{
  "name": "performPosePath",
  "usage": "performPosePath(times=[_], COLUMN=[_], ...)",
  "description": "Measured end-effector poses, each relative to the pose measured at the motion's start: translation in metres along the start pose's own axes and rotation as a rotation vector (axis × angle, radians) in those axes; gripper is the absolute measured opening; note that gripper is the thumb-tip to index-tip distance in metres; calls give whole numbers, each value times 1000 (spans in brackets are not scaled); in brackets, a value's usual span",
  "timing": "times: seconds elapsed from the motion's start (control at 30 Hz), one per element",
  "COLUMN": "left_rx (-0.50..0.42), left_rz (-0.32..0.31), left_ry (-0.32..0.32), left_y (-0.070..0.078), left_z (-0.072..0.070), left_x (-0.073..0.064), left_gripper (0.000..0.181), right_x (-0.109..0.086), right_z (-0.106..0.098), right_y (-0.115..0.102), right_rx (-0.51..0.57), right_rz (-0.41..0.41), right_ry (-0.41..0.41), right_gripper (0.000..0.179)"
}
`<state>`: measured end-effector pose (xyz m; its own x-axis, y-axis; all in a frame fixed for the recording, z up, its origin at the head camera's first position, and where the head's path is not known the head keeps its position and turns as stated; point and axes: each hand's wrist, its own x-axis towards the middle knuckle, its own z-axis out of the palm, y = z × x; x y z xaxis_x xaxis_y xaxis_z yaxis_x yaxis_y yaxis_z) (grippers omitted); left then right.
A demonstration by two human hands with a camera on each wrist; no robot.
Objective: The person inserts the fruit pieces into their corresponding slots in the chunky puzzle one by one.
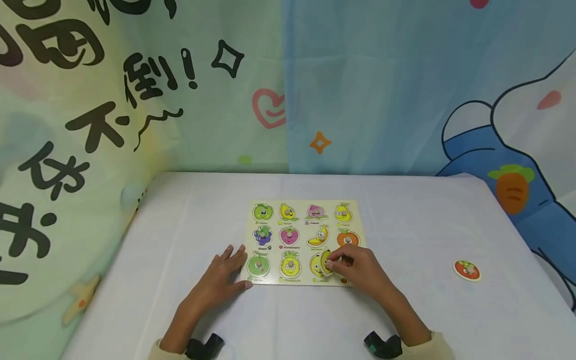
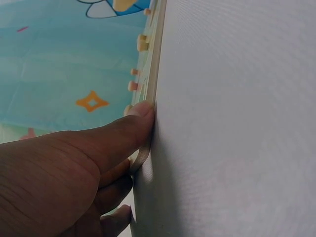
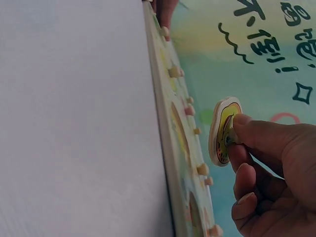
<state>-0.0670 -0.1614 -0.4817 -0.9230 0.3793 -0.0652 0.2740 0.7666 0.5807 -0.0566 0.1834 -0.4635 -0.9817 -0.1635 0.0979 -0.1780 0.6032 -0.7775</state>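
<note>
A fruit knob puzzle board (image 1: pixel 276 252) lies on the white table, with rows of fruit pieces in it. My right hand (image 1: pixel 360 270) pinches a yellow fruit-shaped puzzle piece (image 1: pixel 326 262) by its knob, over the board's lower right part. In the right wrist view that piece (image 3: pixel 224 133) is tilted up, apart from the board. The right hand hides the board's lower right corner. At the lower left corner is my left hand (image 1: pixel 220 280), its fingers along the left side and its thumb touching the front edge. The left wrist view shows the thumb (image 2: pixel 140 111) against that edge.
A round red-orange puzzle piece (image 1: pixel 467 270) with a pale rim lies on the table to the right. Printed cloth walls (image 1: pixel 360 90) stand behind and to the left of the white tabletop (image 1: pixel 202 210). Small knobs stick up from the board.
</note>
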Motion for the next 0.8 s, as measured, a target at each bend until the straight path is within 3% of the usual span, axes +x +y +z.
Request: performPosePath(times=[0.27,0.8], left_rx=[-1,4], left_rz=[0,-2], left_ry=[-5,-11], left_y=[-1,-2], left_z=[1,-1], left_x=[0,1], left_gripper=[74,74], right_x=[7,14], right_z=[13,21], right_y=[-6,-10], right_rx=[-66,-189], right_rz=[7,-9], right_ry=[-65,-93], right_gripper=[8,8])
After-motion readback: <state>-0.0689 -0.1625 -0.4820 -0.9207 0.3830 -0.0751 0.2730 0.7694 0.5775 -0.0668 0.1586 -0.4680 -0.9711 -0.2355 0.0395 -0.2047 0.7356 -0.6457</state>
